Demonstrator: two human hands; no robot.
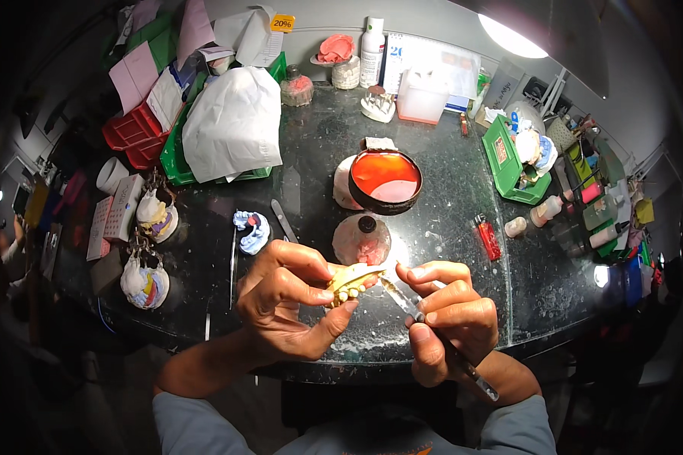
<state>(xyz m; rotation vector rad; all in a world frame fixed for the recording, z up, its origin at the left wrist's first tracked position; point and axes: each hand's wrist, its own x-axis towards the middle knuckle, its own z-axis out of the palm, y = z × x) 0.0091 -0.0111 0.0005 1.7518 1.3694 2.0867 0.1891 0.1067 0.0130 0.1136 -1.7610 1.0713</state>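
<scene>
Between the thumb and fingers of my left hand [292, 299] is a yellowish dental cast [349, 282] with a row of teeth along its lower side. My right hand [457, 318] grips a knife [402, 294] with a shiny blade and a dark handle that slants down to the right. The blade's tip is at the cast's right end; whether it touches cannot be made out. Just beyond my hands stands a round glass jar [362, 239] with a dark cap and pink material inside. Behind it sits a dark bowl of red-orange liquid or wax [385, 180].
Two mounted dental models [146, 282] and a blue-white cast [252, 231] stand to the left, near a metal tool [284, 220]. A red lighter [487, 237] and a green bin [514, 163] of casts are to the right. A paper-covered green tray [231, 125] occupies the back left; a lamp [512, 36] hangs above.
</scene>
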